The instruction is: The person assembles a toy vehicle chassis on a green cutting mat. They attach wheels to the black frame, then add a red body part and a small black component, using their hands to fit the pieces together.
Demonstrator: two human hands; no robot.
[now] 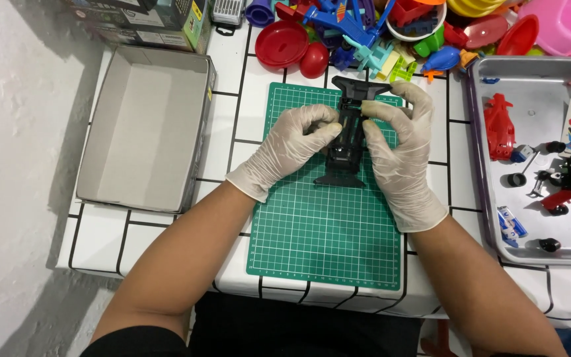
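1. My gloved left hand [292, 149] and right hand [398, 152] clamp the black toy car chassis [346, 142] from both sides, steadying it.
2. The chassis sits lengthwise on the green cutting mat [325, 231], which protects the table [232, 139].
3. Loose parts wait in the metal tray [480, 198], within reach.

Head camera looks steeply down, close

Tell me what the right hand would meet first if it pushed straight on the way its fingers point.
The right hand points up-left onto the black toy car chassis it already grips; beyond that, probably the left hand.
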